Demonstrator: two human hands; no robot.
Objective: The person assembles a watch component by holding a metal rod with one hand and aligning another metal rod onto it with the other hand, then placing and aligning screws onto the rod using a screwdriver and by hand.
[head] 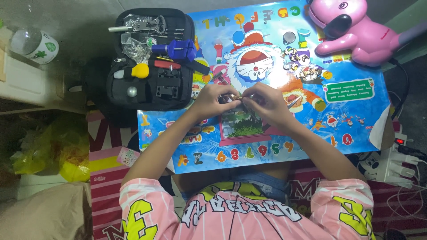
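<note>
small metal part pinched between both hands, left hand, right hand, above colourful mat

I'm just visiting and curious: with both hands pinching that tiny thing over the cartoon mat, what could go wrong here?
1. The small metal piece, pinched between the left hand and right hand, could slip and vanish against the busy cartoon mat.
2. The loose small parts lying further up the mat could be knocked off.
</note>
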